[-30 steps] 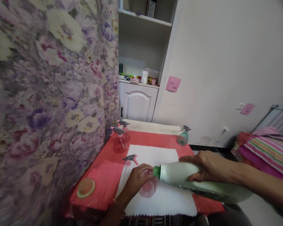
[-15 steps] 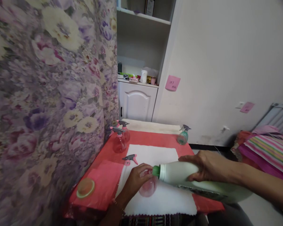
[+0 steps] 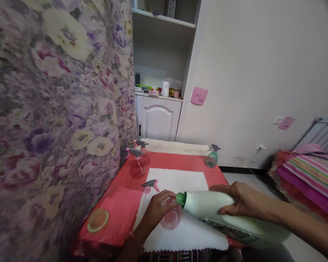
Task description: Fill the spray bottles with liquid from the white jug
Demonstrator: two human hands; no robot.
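My left hand (image 3: 161, 205) is closed round the neck of a clear pink spray bottle (image 3: 171, 220) without its spray head, standing on a white cloth (image 3: 186, 233). My right hand (image 3: 243, 200) grips a large pale green jug (image 3: 210, 203), tilted on its side. The jug's green spout (image 3: 180, 199) is at the mouth of the pink bottle; whether liquid flows I cannot tell. A grey and pink trigger spray head (image 3: 151, 185) lies on the cloth's left edge, beyond my left hand.
Two pink spray bottles (image 3: 138, 168) stand at the back left of the red-covered table (image 3: 114, 203), a green spray bottle (image 3: 211, 159) at the back right. A round green-rimmed lid (image 3: 98, 220) lies front left. A floral curtain (image 3: 57, 127) hangs along the left side.
The rear of the jug has dropped with my right hand, so its spout end now sits higher relative to its body. My left hand stays at the pink bottle's neck.
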